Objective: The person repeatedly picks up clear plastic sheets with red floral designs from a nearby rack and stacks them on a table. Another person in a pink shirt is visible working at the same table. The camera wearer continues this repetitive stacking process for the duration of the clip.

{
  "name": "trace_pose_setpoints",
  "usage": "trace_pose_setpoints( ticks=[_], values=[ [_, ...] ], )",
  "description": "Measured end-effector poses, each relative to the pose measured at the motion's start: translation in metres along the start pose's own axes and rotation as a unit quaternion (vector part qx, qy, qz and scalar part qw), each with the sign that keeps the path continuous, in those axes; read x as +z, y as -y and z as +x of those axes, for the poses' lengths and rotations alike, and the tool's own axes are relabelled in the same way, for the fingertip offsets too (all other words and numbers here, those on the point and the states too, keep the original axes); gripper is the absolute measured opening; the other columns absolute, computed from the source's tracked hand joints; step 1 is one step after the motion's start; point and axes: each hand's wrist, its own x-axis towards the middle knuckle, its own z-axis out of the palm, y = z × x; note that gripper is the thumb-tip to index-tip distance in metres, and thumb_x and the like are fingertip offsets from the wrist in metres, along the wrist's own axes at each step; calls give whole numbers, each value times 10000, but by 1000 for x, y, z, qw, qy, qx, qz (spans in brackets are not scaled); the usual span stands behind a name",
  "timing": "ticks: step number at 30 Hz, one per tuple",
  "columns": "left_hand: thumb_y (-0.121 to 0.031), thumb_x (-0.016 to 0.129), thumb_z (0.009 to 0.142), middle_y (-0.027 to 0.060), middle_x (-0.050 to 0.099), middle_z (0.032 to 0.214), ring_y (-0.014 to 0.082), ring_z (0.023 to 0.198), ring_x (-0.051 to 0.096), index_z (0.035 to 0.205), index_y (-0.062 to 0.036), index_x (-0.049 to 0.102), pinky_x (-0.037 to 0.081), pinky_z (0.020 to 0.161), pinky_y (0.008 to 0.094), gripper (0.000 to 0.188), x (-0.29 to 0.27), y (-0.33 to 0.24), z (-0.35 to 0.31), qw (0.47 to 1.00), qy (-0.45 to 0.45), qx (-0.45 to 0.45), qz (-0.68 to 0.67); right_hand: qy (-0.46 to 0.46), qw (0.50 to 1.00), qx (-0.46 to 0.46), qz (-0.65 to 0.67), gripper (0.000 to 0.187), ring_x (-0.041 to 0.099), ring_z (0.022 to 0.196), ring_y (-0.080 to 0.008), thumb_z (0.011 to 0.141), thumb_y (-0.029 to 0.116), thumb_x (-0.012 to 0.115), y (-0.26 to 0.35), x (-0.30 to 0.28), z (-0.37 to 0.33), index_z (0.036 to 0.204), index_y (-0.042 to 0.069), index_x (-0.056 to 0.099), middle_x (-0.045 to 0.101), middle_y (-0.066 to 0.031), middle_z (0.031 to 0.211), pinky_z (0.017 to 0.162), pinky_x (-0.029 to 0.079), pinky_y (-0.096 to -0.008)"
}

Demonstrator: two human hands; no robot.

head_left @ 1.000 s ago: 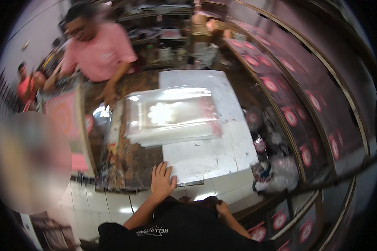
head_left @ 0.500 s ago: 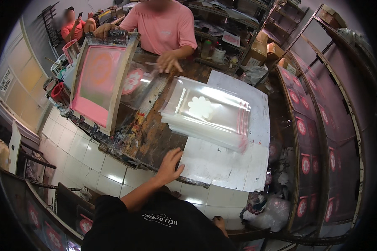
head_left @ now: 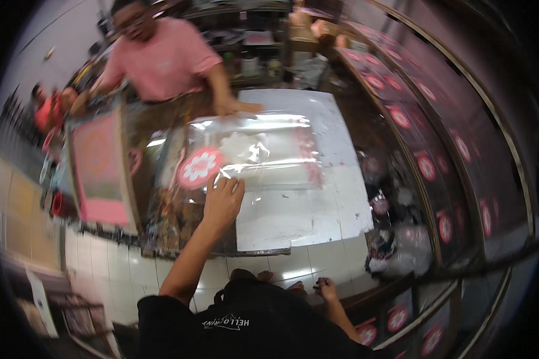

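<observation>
My left hand [head_left: 224,202] has its fingers closed at the near edge of a clear plastic sheet [head_left: 199,169], printed with a pink disc and a white flower. This sheet overlaps the left part of a stack of clear plastic sheets [head_left: 284,152] with pink marks along the right side. A co-worker's hand [head_left: 241,107] is at the far edge of the plastic, blurred. Low on the right, away from the table, my right hand [head_left: 326,289] hangs with loosely bent fingers apart and nothing visible in it. Glare hides the sheet's outline.
A framed printing screen [head_left: 102,167] with pink ink stands tilted at the table's left. White board [head_left: 305,218] lies under the stack. Racks of printed sheets [head_left: 425,167] line the right, with crumpled plastic [head_left: 410,248] below. Another person [head_left: 51,110] sits far left.
The printed sheet has come from beside the screen onto the stack's left part. My left hand has moved from the table's near edge to the sheet. The co-worker's arm has swung toward the stack.
</observation>
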Motion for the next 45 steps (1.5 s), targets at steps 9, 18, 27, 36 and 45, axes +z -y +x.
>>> trace_pose_setpoints(
  ticks=[9, 18, 27, 36, 45],
  values=[
    [-90, 612, 848, 139, 573, 1009, 307, 977, 533, 1210, 37, 619, 373, 969, 501, 384, -18, -156, 11, 969, 74, 184, -148, 241, 913, -261, 203, 533, 528, 1259, -221, 1018, 339, 561, 283, 54, -136, 1476, 119, 400, 457, -83, 1439, 988, 489, -400],
    [-100, 619, 857, 147, 531, 1025, 324, 983, 496, 1299, 22, 552, 345, 935, 492, 464, -21, -253, 27, 891, 113, 347, -269, 65, 964, -259, 16, 356, 637, 1115, -210, 985, 191, 535, 330, -7, -149, 1284, 2, 573, 591, -106, 1237, 848, 557, -349],
    [-164, 779, 762, 127, 602, 990, 288, 833, 547, 1241, 19, 610, 452, 764, 385, 540, -123, -291, 92, 584, 138, 446, -664, -101, 884, -335, -311, 301, 689, 925, -215, 794, 27, 571, 444, -114, -247, 1073, -12, 676, 707, -124, 1033, 754, 564, -345],
    [-107, 670, 780, 62, 653, 747, 190, 627, 582, 962, -33, 739, 431, 570, 338, 208, -267, -352, 164, 178, 207, 580, -768, -306, 881, -184, -312, 289, 716, 940, -216, 910, 81, 554, 488, -227, -475, 1189, 10, 584, 648, -115, 1110, 814, 576, -293],
    [-134, 728, 763, 48, 604, 734, 188, 632, 559, 1042, -37, 726, 425, 575, 344, 295, -229, -409, 172, 128, 303, 601, -729, -571, 806, -9, -158, 229, 678, 827, -169, 861, 48, 555, 331, -353, -707, 1087, 55, 594, 631, -50, 963, 637, 520, -265]
  ],
)
